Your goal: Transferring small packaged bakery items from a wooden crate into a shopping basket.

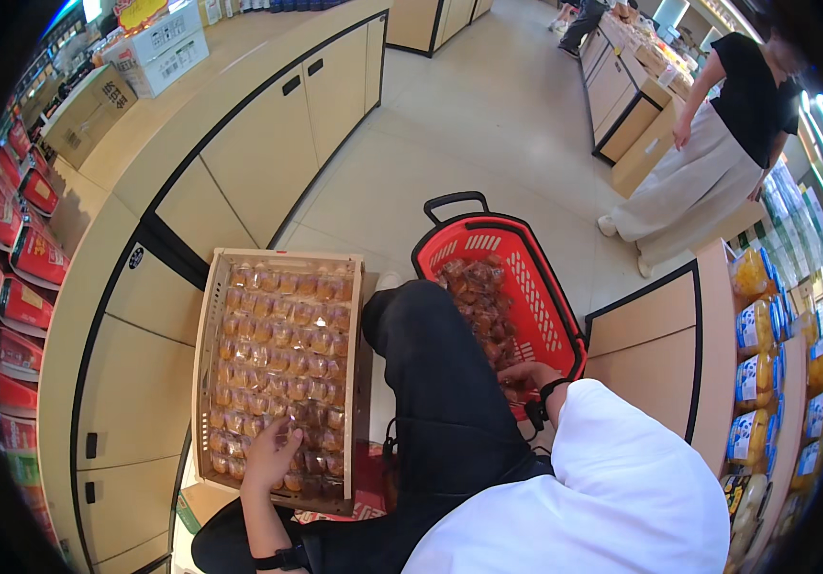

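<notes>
To my left stands a light wooden crate [203, 383] filled with rows of small golden-brown pastries [282, 335] in clear wrappers. Over its near part is my left hand [273, 457], fingers apart, touching the wrapped pastries. A red plastic shopping basket [536, 277] with a black rim sits on the floor to my right. Darker reddish-brown wrapped pastries [478, 306] are heaped loosely in it. At the basket's near end my right hand [529, 374] reaches in with fingers curled at the heap, closed on a wrapped pastry; its fingertips are partly hidden.
My bent leg [431, 383] lies between crate and basket. Wooden cabinets [230, 201] curve along the left, near red packages [24, 297]. On the right, a shelf holds jars with blue labels [751, 325]. Another person [718, 143] stands at the far right beside a counter.
</notes>
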A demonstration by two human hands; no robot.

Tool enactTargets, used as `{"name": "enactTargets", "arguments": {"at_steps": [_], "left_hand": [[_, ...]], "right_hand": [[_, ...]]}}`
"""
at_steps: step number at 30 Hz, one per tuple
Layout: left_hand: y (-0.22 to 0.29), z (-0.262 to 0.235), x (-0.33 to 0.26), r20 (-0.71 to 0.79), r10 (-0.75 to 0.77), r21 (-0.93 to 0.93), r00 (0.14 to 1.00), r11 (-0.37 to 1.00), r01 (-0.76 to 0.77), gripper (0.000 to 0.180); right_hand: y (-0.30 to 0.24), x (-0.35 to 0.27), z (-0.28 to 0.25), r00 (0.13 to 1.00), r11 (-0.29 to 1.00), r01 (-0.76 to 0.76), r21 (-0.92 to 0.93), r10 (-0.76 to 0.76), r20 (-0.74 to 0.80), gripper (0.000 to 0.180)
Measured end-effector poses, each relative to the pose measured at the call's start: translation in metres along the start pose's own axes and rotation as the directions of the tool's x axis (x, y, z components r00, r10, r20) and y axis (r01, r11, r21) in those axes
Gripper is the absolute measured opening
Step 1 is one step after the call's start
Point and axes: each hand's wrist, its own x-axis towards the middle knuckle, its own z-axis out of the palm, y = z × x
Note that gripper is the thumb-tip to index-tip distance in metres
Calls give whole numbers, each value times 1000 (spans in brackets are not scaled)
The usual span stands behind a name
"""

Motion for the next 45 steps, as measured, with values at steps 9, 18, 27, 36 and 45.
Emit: {"name": "enactTargets", "arguments": {"at_steps": [9,18,27,36,45], "left_hand": [[1,-1,2,19,41,27,999,999,-42,48],[7,-9,-7,-26,-4,52,1000,999,6,48],[27,-3,-12,-3,-88,-389,996,918,80,46],[48,-26,-7,-9,4,-908,1000,419,-10,70],[29,-67,-18,-47,-99,-969,994,-235,-69,54]], "right_hand": [[-26,-27,-12,980,912,200,357,-192,-56,29],[-175,-42,42,893,854,449,261,-439,-102,55],[-281,-87,150,627,709,553,438,-700,341,60],[-294,-101,380,475,899,398,181,-371,798,61],[-186,-99,527,629,942,333,34,-249,736,65]]}}
